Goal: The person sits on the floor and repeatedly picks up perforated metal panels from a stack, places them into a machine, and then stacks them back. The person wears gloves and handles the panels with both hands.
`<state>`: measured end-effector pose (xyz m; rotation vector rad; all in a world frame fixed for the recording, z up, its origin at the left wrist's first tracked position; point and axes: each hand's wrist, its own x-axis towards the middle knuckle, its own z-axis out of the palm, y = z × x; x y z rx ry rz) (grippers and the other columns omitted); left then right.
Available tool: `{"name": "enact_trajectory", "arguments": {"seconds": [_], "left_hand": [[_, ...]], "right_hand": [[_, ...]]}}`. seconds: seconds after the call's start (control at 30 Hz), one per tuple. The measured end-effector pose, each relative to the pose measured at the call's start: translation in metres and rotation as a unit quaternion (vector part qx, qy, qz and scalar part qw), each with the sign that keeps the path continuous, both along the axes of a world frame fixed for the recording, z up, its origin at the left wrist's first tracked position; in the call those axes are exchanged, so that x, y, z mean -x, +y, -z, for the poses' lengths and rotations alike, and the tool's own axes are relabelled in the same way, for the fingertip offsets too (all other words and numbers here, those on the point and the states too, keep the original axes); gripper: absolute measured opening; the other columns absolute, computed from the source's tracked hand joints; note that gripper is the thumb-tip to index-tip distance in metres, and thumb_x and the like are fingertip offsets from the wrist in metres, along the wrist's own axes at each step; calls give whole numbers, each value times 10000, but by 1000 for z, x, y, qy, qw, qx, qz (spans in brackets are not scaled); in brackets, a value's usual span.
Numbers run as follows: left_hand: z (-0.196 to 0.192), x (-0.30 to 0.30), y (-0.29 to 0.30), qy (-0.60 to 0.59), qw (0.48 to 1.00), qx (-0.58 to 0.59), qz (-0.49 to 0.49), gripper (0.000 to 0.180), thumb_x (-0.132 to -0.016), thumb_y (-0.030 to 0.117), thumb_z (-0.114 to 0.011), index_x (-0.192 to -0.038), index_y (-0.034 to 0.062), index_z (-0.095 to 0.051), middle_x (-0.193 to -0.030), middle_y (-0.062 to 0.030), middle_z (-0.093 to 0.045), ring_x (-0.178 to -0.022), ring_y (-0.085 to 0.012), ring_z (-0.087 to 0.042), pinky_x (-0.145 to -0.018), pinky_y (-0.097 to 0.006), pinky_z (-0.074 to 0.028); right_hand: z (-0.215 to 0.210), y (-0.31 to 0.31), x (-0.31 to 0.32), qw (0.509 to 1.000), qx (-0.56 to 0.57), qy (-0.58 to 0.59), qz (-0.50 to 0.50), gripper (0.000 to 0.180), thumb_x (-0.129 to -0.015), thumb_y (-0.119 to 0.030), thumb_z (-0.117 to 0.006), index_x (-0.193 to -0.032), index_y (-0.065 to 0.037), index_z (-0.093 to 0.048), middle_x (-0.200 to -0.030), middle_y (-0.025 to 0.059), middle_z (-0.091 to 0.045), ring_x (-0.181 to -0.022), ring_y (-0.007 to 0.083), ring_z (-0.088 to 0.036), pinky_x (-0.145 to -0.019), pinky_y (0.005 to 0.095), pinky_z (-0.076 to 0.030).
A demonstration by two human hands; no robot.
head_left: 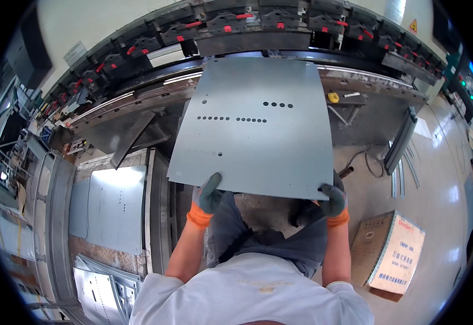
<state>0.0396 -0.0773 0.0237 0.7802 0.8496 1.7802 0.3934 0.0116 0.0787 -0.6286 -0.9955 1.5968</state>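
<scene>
Head camera is looking straight down, and the person is standing at a long press machine (280,40) with a big grey metal sheet (255,127) held out flat in front of the body. Left hand (208,194), in a dark glove with an orange cuff, is gripping the sheet's near edge close to its left corner, thumb lying on top of the metal and fingers tucked underneath. Right hand (334,199), gloved the same way, is clamping the near right corner, fingers curled over the edge. Both grips are closed on the sheet. The sheet's far edge is sitting at the machine's slot, under the row of black clamps with red handles (228,21); whether it is actually resting inside is hard to tell. Rows of small round holes are running across the middle of the sheet, with a few single holes off to the left. Down at the person's left, a stack of similar grey sheets (109,208) is lying flat on a low stand, with more cut metal pieces (104,292) nearer the lower edge. At the right, on the shiny floor (442,179), a cardboard box (396,252) is standing just beside the person's right forearm, and a dark cable (369,160) is curling on the floor beyond it.
</scene>
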Motion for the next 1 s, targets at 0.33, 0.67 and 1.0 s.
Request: {"name": "enact_trajectory", "arguments": {"seconds": [0.33, 0.67, 1.0], "left_hand": [[-4, -15, 75, -126, 986, 104, 41, 363, -997, 163, -601, -1329, 27, -550, -1249, -116, -639, -1097, -265, -674, -891, -433, -612], [-20, -15, 83, -110, 988, 92, 56, 355, -1002, 162, -577, -1307, -17, -552, -1229, -147, -629, -1075, -262, -673, -868, -423, -627], [1, -10, 90, -134, 982, 125, 42, 337, -1009, 146, -551, -1298, -28, -552, -1214, -157, -625, -1044, -296, -675, -849, -457, -627]], "right_hand": [[64, 117, 17, 948, 84, 280, -127, 390, -1031, -212, -510, -1353, 4, -545, -1359, 149, -618, -1224, 319, -617, -1040, 500, -505], [78, 100, 20, 980, -10, 197, 30, 322, -985, -71, -506, -1288, 25, -557, -1289, 124, -625, -1202, 310, -633, -1019, 472, -543], [85, 96, 30, 974, 41, 218, 46, 342, -1002, -63, -518, -1338, -2, -535, -1292, 145, -631, -1170, 325, -652, -983, 484, -570]]}}
